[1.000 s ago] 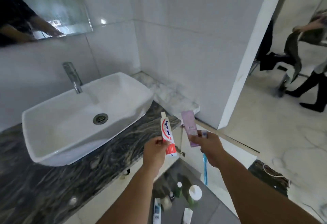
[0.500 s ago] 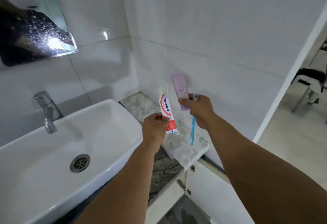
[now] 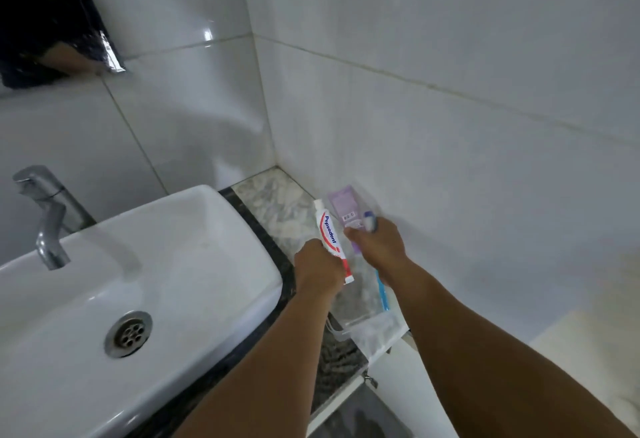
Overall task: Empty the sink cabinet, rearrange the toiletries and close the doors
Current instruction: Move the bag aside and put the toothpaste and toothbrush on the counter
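From the head camera, both arms reach forward over the right end of the tabletop (image 3: 277, 191), a pale marble strip edged in dark stone that runs into the tiled corner. The left hand (image 3: 317, 269) has its grip curled round the lower end of a white and red toothpaste tube (image 3: 331, 238), which slants up and away from the person, its cap end toward the wall. The right hand (image 3: 379, 247), just beside it, has its grip pinched on a lilac tube (image 3: 343, 207) and a blue toothbrush (image 3: 382, 290) together; the lilac tube points toward the corner, the brush handle hangs down below the fist. Whether either tube touches the marble cannot be told. The white sink (image 3: 166, 250) sits to the left, with its drain (image 3: 128, 333) and chrome tap (image 3: 48, 219).
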